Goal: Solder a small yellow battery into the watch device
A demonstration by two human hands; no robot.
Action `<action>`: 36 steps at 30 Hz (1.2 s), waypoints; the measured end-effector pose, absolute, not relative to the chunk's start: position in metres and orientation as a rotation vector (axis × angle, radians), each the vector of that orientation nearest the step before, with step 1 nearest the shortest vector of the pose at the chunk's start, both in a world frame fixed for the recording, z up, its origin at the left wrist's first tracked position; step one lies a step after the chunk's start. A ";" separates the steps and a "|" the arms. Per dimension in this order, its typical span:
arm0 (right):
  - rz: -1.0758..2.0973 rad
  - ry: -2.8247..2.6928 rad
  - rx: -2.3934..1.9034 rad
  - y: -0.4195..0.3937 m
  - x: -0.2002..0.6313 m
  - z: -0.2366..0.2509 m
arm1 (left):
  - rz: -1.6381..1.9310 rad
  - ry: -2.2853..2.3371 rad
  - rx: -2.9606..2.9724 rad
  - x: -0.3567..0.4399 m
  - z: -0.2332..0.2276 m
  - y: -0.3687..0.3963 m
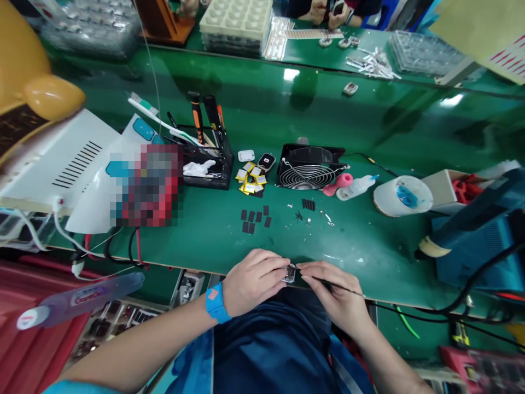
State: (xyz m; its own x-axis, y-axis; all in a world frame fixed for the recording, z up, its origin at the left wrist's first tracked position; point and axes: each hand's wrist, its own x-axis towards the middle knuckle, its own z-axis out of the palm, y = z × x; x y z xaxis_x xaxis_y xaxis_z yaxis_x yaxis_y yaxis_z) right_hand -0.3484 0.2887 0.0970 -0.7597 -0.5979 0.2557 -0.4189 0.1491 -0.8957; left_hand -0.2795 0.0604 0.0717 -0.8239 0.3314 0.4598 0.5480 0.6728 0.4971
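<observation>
My left hand, with a blue band at the wrist, pinches a small opened device with a pale rim and what looks like circuitry inside. It is held just off the table's front edge. My right hand grips a thin dark pointed tool, whose tip reaches the device; its exact kind is unclear. Farther back on the table lie several black rectangular pads, a pile of small yellow-and-silver pieces, and tiny loose parts beside short black strips.
A fan stands behind the parts, near a squeeze bottle and a white tub. To the left are a tool holder and a red instrument. Cables run at right. A co-worker's hands show across the bench.
</observation>
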 end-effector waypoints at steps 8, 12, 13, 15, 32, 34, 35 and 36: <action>-1.715 2.246 -0.983 0.284 -0.345 0.094 | -0.901 -2.552 -0.685 -0.280 0.071 0.059; -1.766 2.294 -0.967 0.282 -0.343 0.089 | -0.844 -2.555 -0.731 -0.284 0.077 0.059; -1.785 2.294 -0.969 0.282 -0.342 0.088 | -0.813 -2.558 -0.751 -0.285 0.079 0.059; -1.825 2.275 -0.964 0.283 -0.340 0.086 | -0.755 -2.572 -0.787 -0.287 0.083 0.058; -2.027 2.201 -0.868 0.284 -0.327 0.085 | -0.872 -2.566 -0.722 -0.287 0.076 0.059; -2.014 2.217 -0.889 0.284 -0.326 0.085 | -0.862 -2.561 -0.717 -0.285 0.073 0.060; -2.000 2.220 -0.898 0.285 -0.327 0.085 | -0.860 -2.565 -0.713 -0.283 0.072 0.060; -1.982 2.221 -0.904 0.285 -0.327 0.086 | -0.858 -2.565 -0.706 -0.282 0.070 0.061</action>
